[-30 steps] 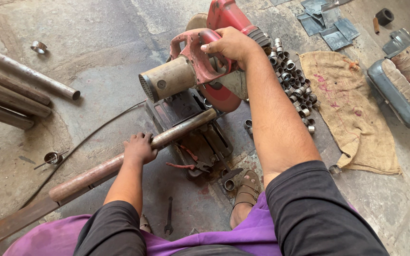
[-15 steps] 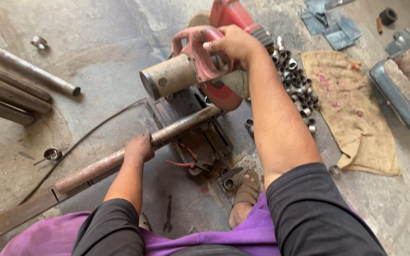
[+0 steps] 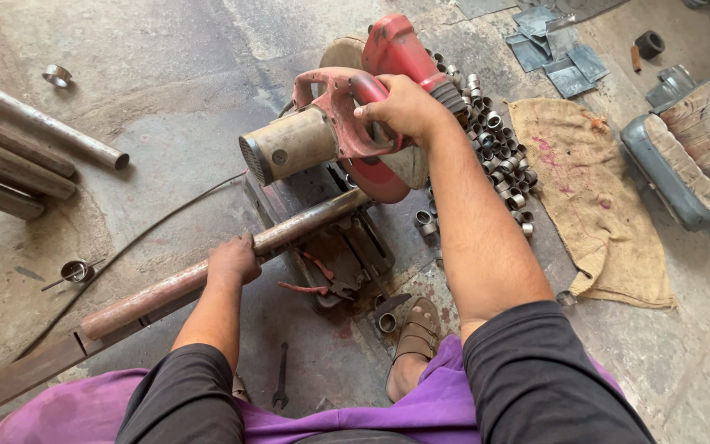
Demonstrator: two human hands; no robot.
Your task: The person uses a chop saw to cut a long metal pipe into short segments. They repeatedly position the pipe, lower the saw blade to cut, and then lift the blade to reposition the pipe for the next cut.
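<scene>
Little moved | rusty brown pipe (image 3: 207, 275), left hand (image 3: 233, 259) gripping | end perhaps clamped

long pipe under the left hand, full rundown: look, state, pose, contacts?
The long pipe is a round, rusty brown metal tube, uncut as far as visible. It lies near level, slanting from lower left up to the red chop saw, its far end in the saw's vise below the blade. The left hand grips it mid-length; its near end rests on a flat steel bar.

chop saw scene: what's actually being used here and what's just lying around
In use:
right hand gripping the red chop saw
left hand holding the long pipe

Lying about:
pile of cut rings
burlap sack
spare pipes
spanner
</scene>
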